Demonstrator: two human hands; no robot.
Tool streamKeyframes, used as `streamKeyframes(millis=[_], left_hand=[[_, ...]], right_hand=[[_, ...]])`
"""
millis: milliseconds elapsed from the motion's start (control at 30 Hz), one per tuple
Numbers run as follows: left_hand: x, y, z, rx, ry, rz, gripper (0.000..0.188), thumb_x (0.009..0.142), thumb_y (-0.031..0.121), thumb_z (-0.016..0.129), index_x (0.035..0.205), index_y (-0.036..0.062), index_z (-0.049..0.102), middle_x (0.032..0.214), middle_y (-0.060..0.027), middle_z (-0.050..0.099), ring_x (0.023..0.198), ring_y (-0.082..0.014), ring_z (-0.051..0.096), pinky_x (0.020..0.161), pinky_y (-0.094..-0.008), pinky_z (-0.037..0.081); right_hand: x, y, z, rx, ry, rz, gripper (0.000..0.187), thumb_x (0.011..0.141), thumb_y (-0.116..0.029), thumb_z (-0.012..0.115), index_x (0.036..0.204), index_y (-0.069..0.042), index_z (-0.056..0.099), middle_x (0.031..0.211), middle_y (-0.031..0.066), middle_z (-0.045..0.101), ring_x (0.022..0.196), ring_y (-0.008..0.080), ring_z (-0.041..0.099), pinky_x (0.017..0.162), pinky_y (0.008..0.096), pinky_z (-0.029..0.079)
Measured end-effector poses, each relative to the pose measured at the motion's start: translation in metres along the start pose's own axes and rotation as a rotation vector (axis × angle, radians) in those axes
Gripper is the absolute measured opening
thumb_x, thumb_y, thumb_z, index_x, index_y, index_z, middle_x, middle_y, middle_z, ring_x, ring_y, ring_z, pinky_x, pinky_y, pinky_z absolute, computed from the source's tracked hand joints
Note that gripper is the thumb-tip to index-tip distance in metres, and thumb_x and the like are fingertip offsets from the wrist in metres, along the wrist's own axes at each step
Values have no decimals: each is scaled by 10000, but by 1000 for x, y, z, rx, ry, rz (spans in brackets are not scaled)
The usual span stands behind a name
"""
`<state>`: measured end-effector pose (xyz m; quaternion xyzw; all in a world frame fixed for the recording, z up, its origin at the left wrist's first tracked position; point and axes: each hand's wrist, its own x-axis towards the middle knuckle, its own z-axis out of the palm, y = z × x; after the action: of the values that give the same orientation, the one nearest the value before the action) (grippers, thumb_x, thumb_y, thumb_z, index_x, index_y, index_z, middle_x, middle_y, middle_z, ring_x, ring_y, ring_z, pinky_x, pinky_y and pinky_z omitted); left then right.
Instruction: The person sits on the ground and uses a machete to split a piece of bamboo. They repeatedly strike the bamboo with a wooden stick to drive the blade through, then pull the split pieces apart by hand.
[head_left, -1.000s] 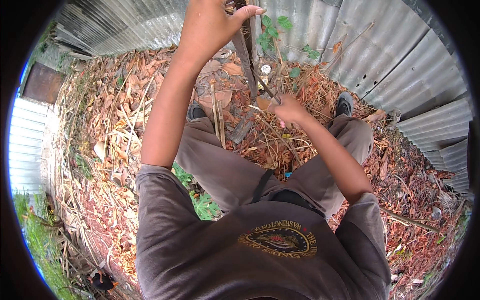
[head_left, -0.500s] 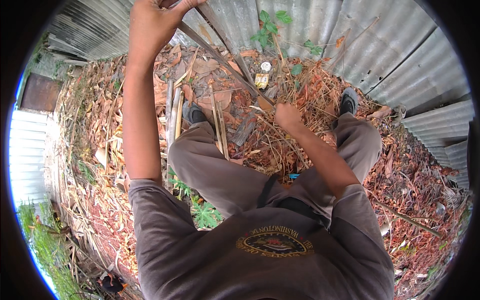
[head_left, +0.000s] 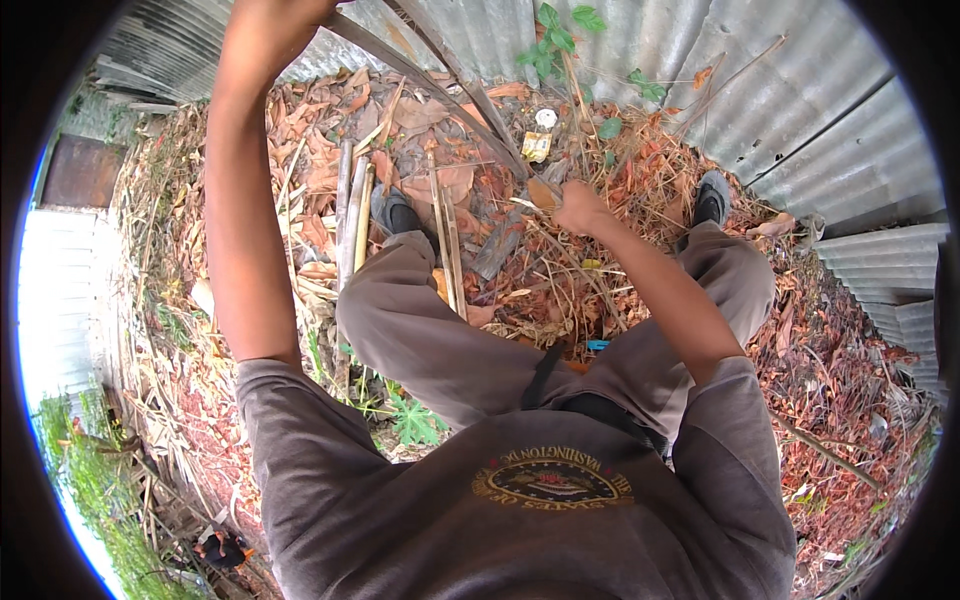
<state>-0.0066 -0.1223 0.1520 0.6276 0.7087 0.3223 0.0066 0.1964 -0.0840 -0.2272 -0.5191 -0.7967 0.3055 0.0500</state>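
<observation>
My left hand (head_left: 272, 32) is raised at the top edge, partly cut off, with its fingers closed on a long flat brown wooden strip (head_left: 425, 82). The strip slants down to the right. A second dark strip (head_left: 437, 48) runs beside it, and the two meet just left of my right hand (head_left: 580, 208). That hand is closed in a fist between my knees. A small flat tan piece (head_left: 544, 194) shows at its fingers, with a pale sliver pointing left from it. What exactly the right hand grips is hidden.
Upright corrugated metal sheets (head_left: 810, 120) stand ahead and to the right. Several cut poles (head_left: 347, 215) and thin sticks (head_left: 445, 235) lie by my left shoe (head_left: 397, 212). Dry leaves cover the ground. A yellow wrapper (head_left: 536, 147) and green leafy stems (head_left: 553, 45) are near the metal.
My left hand has moved up and to the left with the strip. The right hand has shifted slightly right and up, and the pale sliver now shows beside it.
</observation>
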Motion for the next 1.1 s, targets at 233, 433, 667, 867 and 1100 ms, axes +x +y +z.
streamKeyframes(millis=[233,433,667,867,1100], left_hand=[[-5,-3,0,-24,36,8,476,826,220,721,1287,189,605,1278,-70,621,548,-70,539,556,-204,514],[1,-23,12,-98,36,139,475,812,146,734,1272,194,624,1045,-73,718,485,-53,487,467,-180,453],[19,-84,-4,-68,105,182,394,854,214,722,1242,229,659,1201,31,674,647,-24,557,663,-194,503],[38,-92,2,0,124,147,378,846,257,736,1219,226,675,1226,17,662,687,-39,588,669,-204,505],[34,-73,15,18,228,129,444,812,218,744,1245,189,648,1107,-49,693,568,-55,543,551,-194,491]], right_hand=[[-3,-16,-4,331,-142,142,508,787,-139,613,1276,-62,499,997,207,631,879,318,624,766,401,499],[35,18,48,207,-186,370,387,757,-155,622,1080,60,617,1047,275,648,960,396,648,830,433,526],[63,65,119,29,-183,269,343,786,-149,626,1081,23,644,1078,249,654,992,360,658,840,437,537],[59,58,68,-189,-174,191,276,825,-127,628,1061,12,651,985,238,679,903,358,685,764,443,564],[64,52,89,326,-342,381,287,782,-112,606,993,83,618,940,256,667,849,325,683,691,408,531]])
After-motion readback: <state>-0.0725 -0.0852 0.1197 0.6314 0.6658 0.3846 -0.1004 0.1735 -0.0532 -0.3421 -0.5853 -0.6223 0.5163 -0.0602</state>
